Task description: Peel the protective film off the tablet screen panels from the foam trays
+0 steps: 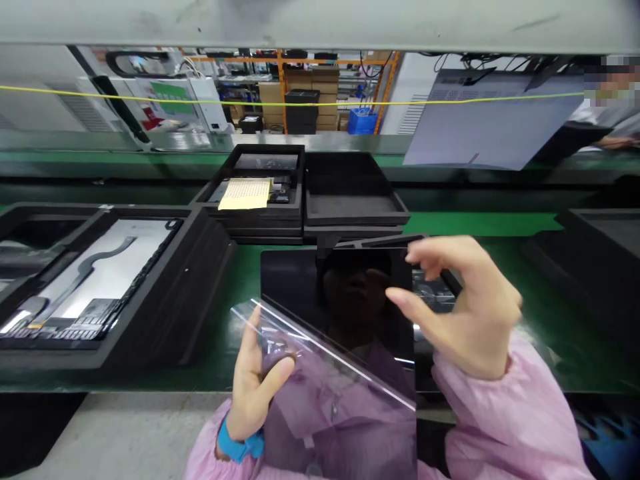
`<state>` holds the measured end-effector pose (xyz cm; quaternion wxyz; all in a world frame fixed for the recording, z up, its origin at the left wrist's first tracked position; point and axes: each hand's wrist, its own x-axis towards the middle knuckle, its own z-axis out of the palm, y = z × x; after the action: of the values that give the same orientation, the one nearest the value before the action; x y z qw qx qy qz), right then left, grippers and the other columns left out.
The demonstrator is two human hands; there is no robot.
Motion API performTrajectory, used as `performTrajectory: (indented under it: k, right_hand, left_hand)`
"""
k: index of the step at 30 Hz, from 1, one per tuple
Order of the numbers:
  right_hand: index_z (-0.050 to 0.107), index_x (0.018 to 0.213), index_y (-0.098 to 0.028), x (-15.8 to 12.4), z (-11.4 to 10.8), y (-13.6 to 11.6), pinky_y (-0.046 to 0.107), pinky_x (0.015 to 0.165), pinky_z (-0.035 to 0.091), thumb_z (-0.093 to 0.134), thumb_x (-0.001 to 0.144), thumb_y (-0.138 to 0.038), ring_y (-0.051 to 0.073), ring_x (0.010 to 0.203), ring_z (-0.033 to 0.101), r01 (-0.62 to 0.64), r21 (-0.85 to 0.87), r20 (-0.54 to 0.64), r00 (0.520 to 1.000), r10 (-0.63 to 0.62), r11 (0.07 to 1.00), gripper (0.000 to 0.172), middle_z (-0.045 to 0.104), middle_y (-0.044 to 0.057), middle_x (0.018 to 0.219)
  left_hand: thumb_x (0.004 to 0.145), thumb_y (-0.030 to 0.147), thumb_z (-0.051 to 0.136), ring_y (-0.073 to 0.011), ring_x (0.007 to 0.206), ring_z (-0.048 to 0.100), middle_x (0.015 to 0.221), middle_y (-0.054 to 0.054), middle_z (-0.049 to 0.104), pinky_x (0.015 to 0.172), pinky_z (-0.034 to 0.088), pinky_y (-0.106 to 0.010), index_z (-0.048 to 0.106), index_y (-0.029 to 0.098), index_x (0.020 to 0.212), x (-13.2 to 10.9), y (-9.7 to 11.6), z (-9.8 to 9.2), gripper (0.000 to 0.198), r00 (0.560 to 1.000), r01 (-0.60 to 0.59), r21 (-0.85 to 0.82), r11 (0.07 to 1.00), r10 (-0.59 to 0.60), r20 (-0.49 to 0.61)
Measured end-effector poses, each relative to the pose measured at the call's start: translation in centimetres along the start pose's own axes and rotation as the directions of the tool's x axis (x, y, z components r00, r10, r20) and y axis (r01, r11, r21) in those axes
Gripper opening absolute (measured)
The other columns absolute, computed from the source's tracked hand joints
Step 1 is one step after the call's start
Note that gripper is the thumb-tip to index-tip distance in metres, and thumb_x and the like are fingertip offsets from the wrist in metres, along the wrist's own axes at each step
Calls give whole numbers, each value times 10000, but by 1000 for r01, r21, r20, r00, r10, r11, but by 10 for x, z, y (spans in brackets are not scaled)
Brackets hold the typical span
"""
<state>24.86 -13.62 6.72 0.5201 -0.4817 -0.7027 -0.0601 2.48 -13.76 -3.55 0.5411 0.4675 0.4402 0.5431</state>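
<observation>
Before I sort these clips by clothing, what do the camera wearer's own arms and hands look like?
The left sleeve and right sleeve are loose and pale pink, the right one gathered at the cuff. A bright blue band circles the left wrist. The left hand and right hand are ungloved.

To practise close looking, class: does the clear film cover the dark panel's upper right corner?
No, the clear film crosses the dark panel diagonally, below that corner.
</observation>
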Motion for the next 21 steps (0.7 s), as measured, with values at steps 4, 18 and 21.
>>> performTrajectory:
  k: [4, 18, 21]
  right_hand:
    - [599, 911, -214, 4, -6, 13, 204, 478, 434, 713, 782, -291, 84, 544, 496, -372, 301, 214, 924, 318, 878, 189, 583, -9, 745]
    - [591, 709, -189, 2, 7, 14, 162, 271, 252, 588, 847, -543, 82, 317, 395, -652, 634, 382, 732, 565, 416, 380, 479, -20, 461]
    - [586, 740, -224, 4, 19, 37, 164, 261, 231, 696, 781, -457, 78, 292, 350, -753, 540, 450, 636, 627, 376, 260, 424, -45, 449]
  left_hand:
    - [728, 389, 718, -161, 688, 647, 892, 62, 723, 718, 543, -269, 417, 445, 1378, -5, -10, -11, 719, 999, 53, 12, 998, -54, 10]
    - [692, 382, 759, -238, 1090, 624, 1234, 16, 648, 902, 523, -301, 524, 370, 1322, 8, -16, -12, 672, 999, 27, -30, 999, -26, 45]
    - [686, 532, 725, -304, 1310, 452, 1389, -24, 537, 1045, 434, -363, 555, 312, 1316, 18, -9, -11, 688, 986, 73, -115, 991, -54, 160]
